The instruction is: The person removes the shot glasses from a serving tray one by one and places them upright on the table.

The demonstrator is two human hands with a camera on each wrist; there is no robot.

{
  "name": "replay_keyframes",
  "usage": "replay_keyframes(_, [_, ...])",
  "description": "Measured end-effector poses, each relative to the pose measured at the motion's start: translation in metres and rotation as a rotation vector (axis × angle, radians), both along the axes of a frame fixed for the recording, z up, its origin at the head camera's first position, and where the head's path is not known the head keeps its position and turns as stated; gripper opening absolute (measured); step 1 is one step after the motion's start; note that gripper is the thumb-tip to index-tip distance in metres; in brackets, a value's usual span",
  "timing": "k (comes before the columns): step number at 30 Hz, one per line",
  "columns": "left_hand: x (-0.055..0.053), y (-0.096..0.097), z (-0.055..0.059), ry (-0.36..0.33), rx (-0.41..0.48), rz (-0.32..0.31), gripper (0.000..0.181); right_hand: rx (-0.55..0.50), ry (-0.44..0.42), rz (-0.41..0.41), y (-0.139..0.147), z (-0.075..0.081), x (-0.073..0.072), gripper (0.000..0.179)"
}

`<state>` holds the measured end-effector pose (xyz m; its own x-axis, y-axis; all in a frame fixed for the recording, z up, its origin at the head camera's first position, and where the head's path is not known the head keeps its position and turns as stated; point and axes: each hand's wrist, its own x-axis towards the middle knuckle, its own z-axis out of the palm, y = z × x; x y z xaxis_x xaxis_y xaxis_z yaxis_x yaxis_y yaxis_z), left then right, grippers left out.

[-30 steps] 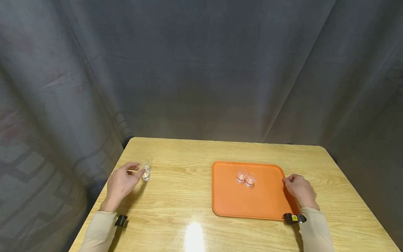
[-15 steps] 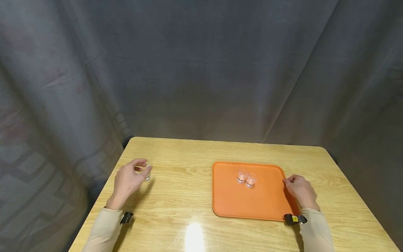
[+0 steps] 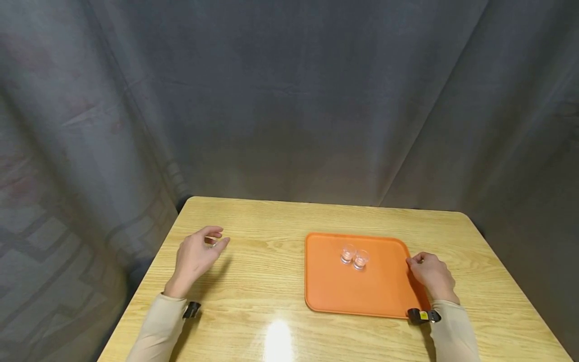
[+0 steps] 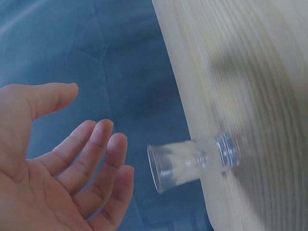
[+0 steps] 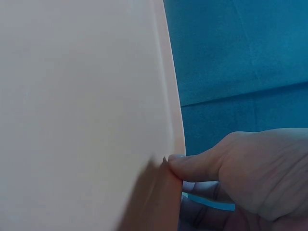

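Note:
My left hand (image 3: 197,257) hovers over the left part of the table, its fingers loosely bent and thumb apart, holding nothing. Just beyond its fingertips in the left wrist view, a clear shot glass (image 4: 180,163) stands on the wood without touching them. Whether a second glass overlaps it there, I cannot tell. In the head view the hand largely hides that spot. My right hand (image 3: 431,275) pinches the right rim of an orange tray (image 3: 334,291), thumb (image 5: 192,166) on top and fingers below. Two small clear glasses, one left (image 3: 347,254) and one right (image 3: 360,259), stand close together on the tray.
A light wooden table (image 3: 253,281) carries everything, with bare wood between the left hand and the tray. Dark grey curtains (image 3: 280,100) hang behind it and along both sides.
My left hand has moved right and slightly away from me; the glass beside its fingertips, plain a second ago, is now mostly hidden in the head view. My right hand still grips the tray.

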<state>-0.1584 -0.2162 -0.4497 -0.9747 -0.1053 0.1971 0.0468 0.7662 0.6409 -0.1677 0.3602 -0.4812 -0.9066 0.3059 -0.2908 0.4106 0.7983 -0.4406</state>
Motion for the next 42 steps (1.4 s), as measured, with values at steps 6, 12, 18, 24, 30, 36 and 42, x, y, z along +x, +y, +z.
replay_keyframes(6, [-0.003, 0.01, 0.0, 0.015, 0.001, -0.029, 0.038, 0.0, 0.002, -0.002, 0.0, 0.001, 0.0, 0.031])
replay_keyframes(12, [-0.005, 0.019, 0.001, 0.018, 0.002, -0.053, 0.038, -0.002, 0.003, 0.004, 0.001, 0.0, -0.001, 0.031])
replay_keyframes(18, [-0.007, 0.029, 0.0, 0.013, 0.017, -0.07, 0.037, -0.004, 0.004, -0.007, 0.0, 0.001, -0.001, 0.031])
replay_keyframes(24, [-0.01, 0.04, 0.0, 0.014, 0.019, -0.095, 0.037, 0.001, 0.001, -0.006, 0.0, 0.001, -0.001, 0.031])
replay_keyframes(30, [-0.013, 0.05, 0.0, 0.004, 0.018, -0.108, 0.037, 0.001, 0.0, -0.008, 0.0, 0.0, 0.0, 0.031])
replay_keyframes(36, [-0.014, 0.059, 0.0, -0.007, 0.034, -0.129, 0.037, 0.001, -0.001, -0.008, -0.001, 0.0, 0.0, 0.032])
replay_keyframes(42, [-0.017, 0.069, 0.0, -0.001, 0.025, -0.15, 0.037, 0.006, -0.008, -0.012, -0.002, 0.001, -0.001, 0.032])
